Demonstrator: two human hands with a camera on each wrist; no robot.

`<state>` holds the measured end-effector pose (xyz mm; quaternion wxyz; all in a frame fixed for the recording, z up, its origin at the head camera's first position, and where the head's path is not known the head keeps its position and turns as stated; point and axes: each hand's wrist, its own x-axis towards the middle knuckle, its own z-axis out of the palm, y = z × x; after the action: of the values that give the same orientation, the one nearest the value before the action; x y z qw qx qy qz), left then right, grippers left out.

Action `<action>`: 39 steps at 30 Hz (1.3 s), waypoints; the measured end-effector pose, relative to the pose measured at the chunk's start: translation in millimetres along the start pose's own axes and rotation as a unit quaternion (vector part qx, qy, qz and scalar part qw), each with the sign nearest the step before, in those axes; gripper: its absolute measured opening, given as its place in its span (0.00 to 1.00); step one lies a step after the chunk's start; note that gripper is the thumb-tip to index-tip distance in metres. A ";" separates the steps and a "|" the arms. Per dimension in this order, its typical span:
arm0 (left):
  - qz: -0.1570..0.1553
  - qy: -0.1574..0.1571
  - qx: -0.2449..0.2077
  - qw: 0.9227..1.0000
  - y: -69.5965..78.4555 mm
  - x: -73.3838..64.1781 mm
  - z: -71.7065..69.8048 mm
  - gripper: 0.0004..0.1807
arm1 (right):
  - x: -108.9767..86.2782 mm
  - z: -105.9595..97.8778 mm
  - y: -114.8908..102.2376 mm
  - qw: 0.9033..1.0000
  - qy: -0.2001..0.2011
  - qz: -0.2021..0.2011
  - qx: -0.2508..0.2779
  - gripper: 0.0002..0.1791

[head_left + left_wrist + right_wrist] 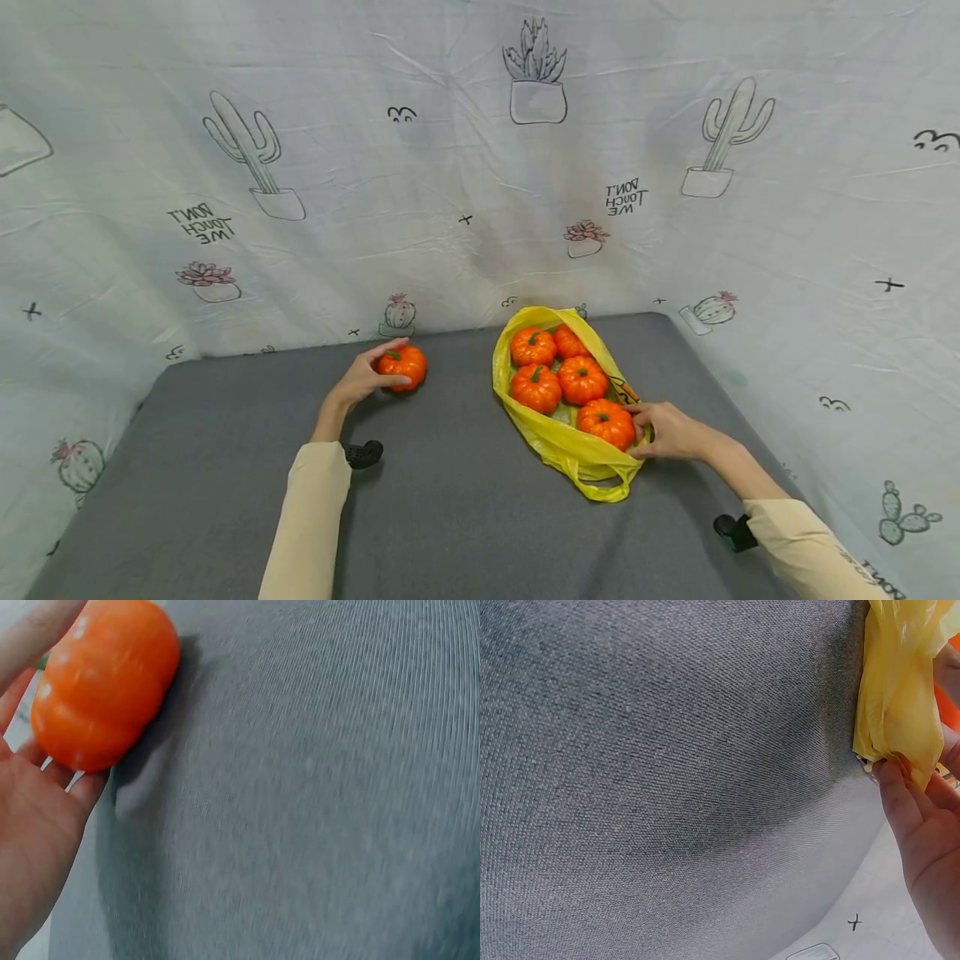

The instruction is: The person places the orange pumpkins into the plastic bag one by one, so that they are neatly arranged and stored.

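A small orange pumpkin with a green stem is on the left of the grey table, and my left hand grips it between thumb and fingers. In the left wrist view, the fingertips curl against the underside of the pumpkin. To the right lies a yellow plastic bag, its mouth spread wide, with several more orange pumpkins inside. My right hand pinches the bag's right edge beside the nearest pumpkin. Gathered yellow plastic shows between its fingers in the right wrist view.
The grey cloth-covered table extends around both hands. Behind it and along the sides hangs a white curtain with cactus drawings. One loop handle of the bag trails toward the front. A black wrist device sits beside the left sleeve.
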<state>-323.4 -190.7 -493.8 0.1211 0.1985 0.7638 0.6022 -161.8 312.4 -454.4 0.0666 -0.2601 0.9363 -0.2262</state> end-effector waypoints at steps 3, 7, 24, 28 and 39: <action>-0.002 0.000 0.017 1.000 1.8 4.6 5.3 0.41 | 0.0 0.2 1.1 1.000 -0.001 0.003 0.001 0.18; 0.009 -0.006 0.032 0.999 1.2 9.3 10.4 0.40 | 0.5 0.6 2.5 1.000 -0.001 0.001 0.005 0.18; 0.031 0.059 0.134 0.989 9.7 9.9 20.5 0.34 | -2.1 -2.5 1.5 1.000 0.006 -0.011 0.015 0.19; 0.054 0.034 0.099 0.993 17.8 9.0 22.2 0.33 | -2.3 -4.0 0.3 1.000 0.006 -0.014 0.013 0.18; 0.035 0.047 0.084 0.995 41.3 -2.4 32.3 0.29 | -2.9 -6.7 -2.9 1.000 0.006 -0.013 0.016 0.18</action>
<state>-301.1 -155.6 -461.9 0.0472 0.2061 0.8088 0.5487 -159.6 314.2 -447.1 0.0619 -0.2694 0.9295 -0.2440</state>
